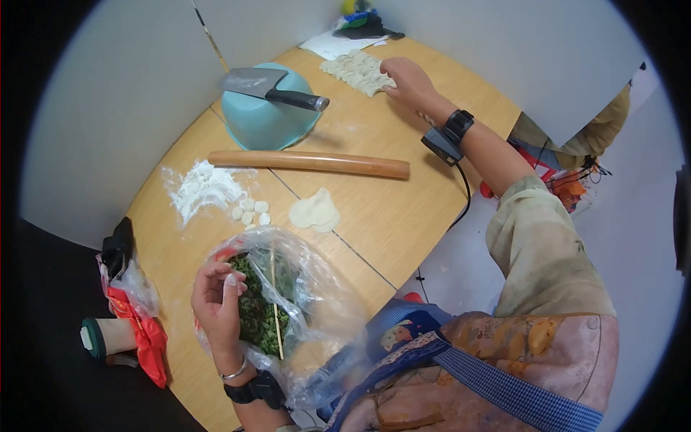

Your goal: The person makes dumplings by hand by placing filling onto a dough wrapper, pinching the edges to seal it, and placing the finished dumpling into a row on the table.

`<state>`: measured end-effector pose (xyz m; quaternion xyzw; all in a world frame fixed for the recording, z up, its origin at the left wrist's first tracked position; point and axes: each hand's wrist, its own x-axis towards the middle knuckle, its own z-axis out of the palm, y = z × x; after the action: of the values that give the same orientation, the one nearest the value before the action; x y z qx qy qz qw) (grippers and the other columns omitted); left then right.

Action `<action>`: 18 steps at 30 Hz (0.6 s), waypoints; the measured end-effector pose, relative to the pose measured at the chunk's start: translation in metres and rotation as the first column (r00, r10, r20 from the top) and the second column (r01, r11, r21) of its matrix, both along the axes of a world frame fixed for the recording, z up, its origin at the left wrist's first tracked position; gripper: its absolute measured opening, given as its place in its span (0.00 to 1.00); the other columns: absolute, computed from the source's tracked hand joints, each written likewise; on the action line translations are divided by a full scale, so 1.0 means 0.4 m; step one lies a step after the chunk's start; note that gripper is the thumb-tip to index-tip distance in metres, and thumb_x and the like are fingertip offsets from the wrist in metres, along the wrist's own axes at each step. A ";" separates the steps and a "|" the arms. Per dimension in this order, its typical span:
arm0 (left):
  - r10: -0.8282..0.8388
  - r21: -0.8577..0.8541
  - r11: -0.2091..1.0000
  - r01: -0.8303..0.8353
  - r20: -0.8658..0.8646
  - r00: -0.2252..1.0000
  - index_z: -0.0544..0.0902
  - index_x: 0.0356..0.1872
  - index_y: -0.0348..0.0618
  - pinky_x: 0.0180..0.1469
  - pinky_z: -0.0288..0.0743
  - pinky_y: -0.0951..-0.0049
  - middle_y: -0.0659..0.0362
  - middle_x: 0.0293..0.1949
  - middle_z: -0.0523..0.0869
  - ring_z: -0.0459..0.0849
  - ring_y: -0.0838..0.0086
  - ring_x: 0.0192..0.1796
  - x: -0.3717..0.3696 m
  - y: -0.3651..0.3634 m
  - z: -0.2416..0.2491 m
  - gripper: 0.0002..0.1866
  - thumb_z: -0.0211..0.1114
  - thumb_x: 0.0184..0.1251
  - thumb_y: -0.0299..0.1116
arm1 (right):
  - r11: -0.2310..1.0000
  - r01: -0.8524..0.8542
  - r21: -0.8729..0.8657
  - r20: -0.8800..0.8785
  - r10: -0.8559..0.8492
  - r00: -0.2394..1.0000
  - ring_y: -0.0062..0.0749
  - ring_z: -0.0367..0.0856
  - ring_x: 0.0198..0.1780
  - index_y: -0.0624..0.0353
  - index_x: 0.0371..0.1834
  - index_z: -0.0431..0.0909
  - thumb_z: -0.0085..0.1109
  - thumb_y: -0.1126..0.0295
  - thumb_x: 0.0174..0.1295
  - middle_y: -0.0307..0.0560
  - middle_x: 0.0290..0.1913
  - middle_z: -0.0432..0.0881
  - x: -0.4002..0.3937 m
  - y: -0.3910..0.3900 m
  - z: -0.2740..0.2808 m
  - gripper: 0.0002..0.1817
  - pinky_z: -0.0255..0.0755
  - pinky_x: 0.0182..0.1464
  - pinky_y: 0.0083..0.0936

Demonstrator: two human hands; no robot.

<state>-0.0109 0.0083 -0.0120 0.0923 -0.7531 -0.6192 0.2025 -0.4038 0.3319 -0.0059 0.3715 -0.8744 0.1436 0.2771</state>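
Observation:
My right hand [414, 85] reaches to the far edge of the table, beside the rows of folded dumplings [354, 70]. Its fingers are bent and apart from the thumb, with nothing visible between them. At the near side, my left hand [218, 299] hovers over the left rim of a clear plastic bag [324, 288], its fingers loosely curled and the thumb apart. Chopped green filling [252, 317] fills part of the bag, with chopsticks [277, 309] lying on it. Just beyond the bag are a flat dough wrapper [314, 210] and several small dough pieces [248, 211].
A wooden rolling pin [309, 164] lies across the table [389, 209]. Behind it, a cleaver [263, 85] rests on an upturned light-blue bowl [266, 122]. Loose flour [205, 189] is heaped at the left. A cup [111, 337] and red bag [147, 345] sit beyond the left edge.

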 end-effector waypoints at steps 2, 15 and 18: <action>0.018 0.001 1.000 -0.018 0.025 1.000 0.76 0.44 0.37 0.38 0.73 0.82 0.59 0.34 0.82 0.78 0.81 0.33 0.007 0.009 -0.005 0.06 0.58 0.68 0.22 | 0.994 -0.063 -0.094 -0.010 0.063 0.998 0.44 0.77 0.43 0.58 0.41 0.74 0.64 0.71 0.52 0.49 0.38 0.78 0.035 0.012 0.012 0.14 0.71 0.45 0.37; -0.068 -0.036 0.997 0.067 -0.031 0.997 0.77 0.46 0.37 0.38 0.72 0.82 0.59 0.34 0.82 0.78 0.82 0.35 0.003 0.014 -0.023 0.08 0.59 0.70 0.27 | 0.869 -0.483 -0.107 0.418 0.480 0.771 0.43 0.79 0.41 0.61 0.37 0.78 0.56 0.72 0.58 0.48 0.34 0.80 0.493 -0.184 -0.016 0.06 0.73 0.43 0.36; -0.080 -0.015 0.997 0.079 -0.044 0.996 0.76 0.45 0.36 0.38 0.72 0.82 0.60 0.36 0.82 0.79 0.81 0.36 0.001 0.011 -0.021 0.07 0.59 0.69 0.26 | 0.828 -0.547 -0.123 0.278 0.558 0.782 0.45 0.79 0.44 0.61 0.38 0.79 0.55 0.73 0.58 0.49 0.39 0.81 0.483 -0.234 -0.047 0.07 0.72 0.46 0.38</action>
<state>-0.0106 0.0127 -0.0206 0.0470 -0.7556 -0.6235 0.1950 -0.2108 0.2382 -0.0249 0.5798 -0.7562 0.2889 0.0924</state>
